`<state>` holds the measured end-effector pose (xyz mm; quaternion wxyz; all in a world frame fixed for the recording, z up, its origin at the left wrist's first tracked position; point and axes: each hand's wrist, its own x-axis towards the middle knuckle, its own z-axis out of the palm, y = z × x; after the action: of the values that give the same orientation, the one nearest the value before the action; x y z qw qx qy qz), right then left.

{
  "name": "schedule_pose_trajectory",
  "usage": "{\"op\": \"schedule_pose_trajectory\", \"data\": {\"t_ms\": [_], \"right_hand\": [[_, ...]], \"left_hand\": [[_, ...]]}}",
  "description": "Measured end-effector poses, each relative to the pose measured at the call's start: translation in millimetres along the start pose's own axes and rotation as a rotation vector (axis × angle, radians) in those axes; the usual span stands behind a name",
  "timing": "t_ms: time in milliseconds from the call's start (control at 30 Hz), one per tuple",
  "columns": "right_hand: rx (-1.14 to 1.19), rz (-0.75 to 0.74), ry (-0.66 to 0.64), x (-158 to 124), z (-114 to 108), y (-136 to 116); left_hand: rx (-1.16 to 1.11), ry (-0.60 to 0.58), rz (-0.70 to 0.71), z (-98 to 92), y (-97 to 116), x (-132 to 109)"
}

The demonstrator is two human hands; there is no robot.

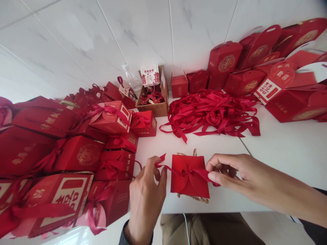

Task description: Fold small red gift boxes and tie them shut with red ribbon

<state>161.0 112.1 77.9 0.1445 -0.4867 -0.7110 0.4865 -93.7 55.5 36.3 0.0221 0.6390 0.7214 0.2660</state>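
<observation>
A small red gift box sits on the white table near its front edge, with gold cord handles showing above and below it. A red ribbon is tied across its top. My left hand pinches the ribbon's left end beside the box. My right hand pinches the right end at the box's right edge. Both ends are pulled outward from the knot.
Finished ribbon-tied red boxes are stacked at the left. A heap of loose red ribbons lies behind the box. A cardboard carton stands at the back, and untied red boxes fill the right rear.
</observation>
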Motion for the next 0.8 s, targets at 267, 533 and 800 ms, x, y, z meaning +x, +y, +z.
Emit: {"op": "schedule_pose_trajectory", "data": {"t_ms": [267, 533, 800], "right_hand": [[0.064, -0.029, -0.020, 0.0, -1.8, 0.0], [-0.143, -0.027, 0.041, 3.0, 3.8, 8.2], [-0.039, -0.068, 0.032, 1.4, 2.8, -2.1]], "left_hand": [[-0.117, 0.048, 0.117, -0.1, 4.7, -3.0], [-0.276, 0.029, 0.120, -1.0, 12.5, -3.8], [-0.308, 0.067, 0.136, -3.9, 17.9, -6.2]]}}
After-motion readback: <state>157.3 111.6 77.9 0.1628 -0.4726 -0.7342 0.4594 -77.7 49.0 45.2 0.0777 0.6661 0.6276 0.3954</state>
